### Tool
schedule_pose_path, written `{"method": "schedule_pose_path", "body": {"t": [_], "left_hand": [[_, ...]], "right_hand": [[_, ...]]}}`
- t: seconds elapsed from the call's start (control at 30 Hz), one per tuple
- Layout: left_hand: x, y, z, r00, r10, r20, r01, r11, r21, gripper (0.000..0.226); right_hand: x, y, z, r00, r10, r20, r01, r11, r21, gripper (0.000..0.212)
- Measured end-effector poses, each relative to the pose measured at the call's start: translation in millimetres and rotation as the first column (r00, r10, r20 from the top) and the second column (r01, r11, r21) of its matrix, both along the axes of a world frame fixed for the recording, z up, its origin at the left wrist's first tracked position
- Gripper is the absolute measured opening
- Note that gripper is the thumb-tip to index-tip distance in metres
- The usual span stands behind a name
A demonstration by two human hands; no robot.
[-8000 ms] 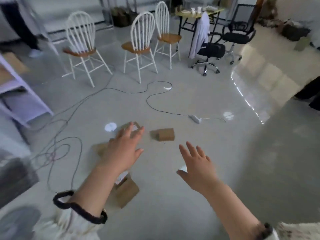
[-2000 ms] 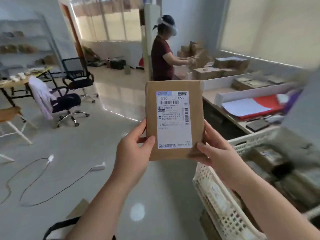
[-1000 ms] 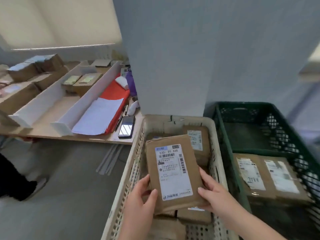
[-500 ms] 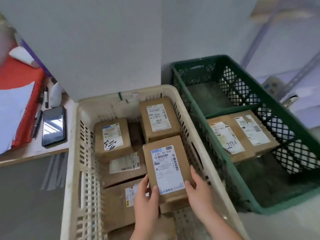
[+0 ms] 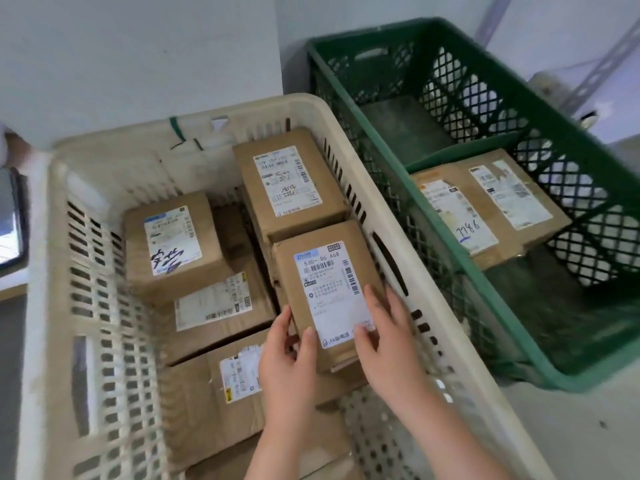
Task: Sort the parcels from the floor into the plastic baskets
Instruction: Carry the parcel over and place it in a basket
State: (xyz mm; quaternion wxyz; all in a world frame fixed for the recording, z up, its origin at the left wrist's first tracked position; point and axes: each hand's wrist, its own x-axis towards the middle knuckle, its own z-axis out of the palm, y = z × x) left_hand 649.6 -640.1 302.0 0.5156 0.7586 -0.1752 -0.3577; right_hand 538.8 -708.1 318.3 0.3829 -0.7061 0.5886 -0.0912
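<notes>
Both hands, left hand [image 5: 289,355] and right hand [image 5: 388,341], curl fingers around the parcel [image 5: 329,292], steadying it label-up in the cream basket [image 5: 391,216].

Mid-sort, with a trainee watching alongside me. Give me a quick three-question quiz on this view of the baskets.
1. True or false: the cream basket holds only one parcel.
2. What touches the parcel labelled 530-D5 A68? A: left only. B: right only. C: both hands.
3. Fill in: the basket to the right of the cream one is ___.
Key: 1 false. 2 C: left hand and right hand both hold it. 3 green: the green basket.
</notes>
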Motion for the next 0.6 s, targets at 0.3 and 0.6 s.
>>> {"method": "schedule_pose_path", "body": {"t": [0.3, 0.6], "left_hand": [[6, -3, -5, 1.000, 0.000, -0.007, 0.000, 1.000, -0.014, 0.046], [13, -5, -4, 0.998, -0.049, 0.030, 0.047, 0.997, 0.061, 0.043]], "right_hand": [[-1, -10, -5, 0.973, 0.118, -0.201, -0.128, 0.991, -0.042, 0.071], [3, -18, 0, 0.918, 0.204, -0.340, -0.222, 0.975, -0.015, 0.070]]}}
